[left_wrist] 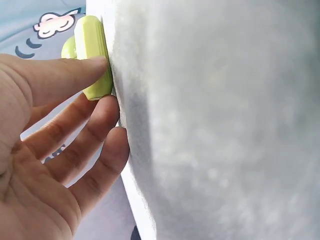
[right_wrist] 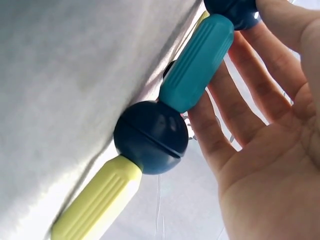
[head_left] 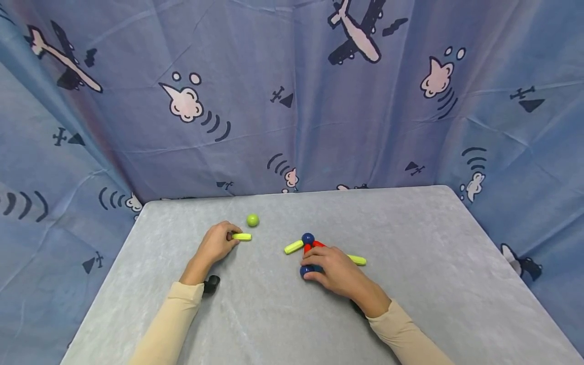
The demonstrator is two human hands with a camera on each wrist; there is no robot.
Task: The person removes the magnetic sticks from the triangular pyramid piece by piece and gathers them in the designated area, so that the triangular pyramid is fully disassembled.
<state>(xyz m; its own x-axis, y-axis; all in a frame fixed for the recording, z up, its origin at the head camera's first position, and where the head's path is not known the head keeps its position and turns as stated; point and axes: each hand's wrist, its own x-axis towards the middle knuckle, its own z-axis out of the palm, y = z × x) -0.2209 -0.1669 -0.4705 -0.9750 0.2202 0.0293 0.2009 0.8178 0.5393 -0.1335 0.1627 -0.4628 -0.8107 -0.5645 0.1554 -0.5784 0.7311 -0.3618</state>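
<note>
My left hand (head_left: 215, 244) pinches a ribbed yellow-green rod (head_left: 242, 236) between thumb and fingertips, low over the table. A green ball (head_left: 252, 219) sits just beyond that rod. At the middle right, my right hand (head_left: 337, 268) grips a dark blue ball (head_left: 306, 272) of a joined stick-and-ball figure, thumb on its near side. From this ball a teal rod (right_wrist: 197, 62) leads to another dark blue ball (right_wrist: 150, 135), then a yellow rod (right_wrist: 97, 200). Red rods (head_left: 307, 248) reach the far blue ball (head_left: 307, 238), which bears another yellow rod (head_left: 294, 247). The hand hides part of the figure.
The pieces lie on a table with a pale grey cloth top (head_left: 255, 314). Behind it and at both sides hangs a blue curtain (head_left: 255, 126) printed with planes and clouds. A black strap piece (head_left: 211, 284) shows at the left wrist.
</note>
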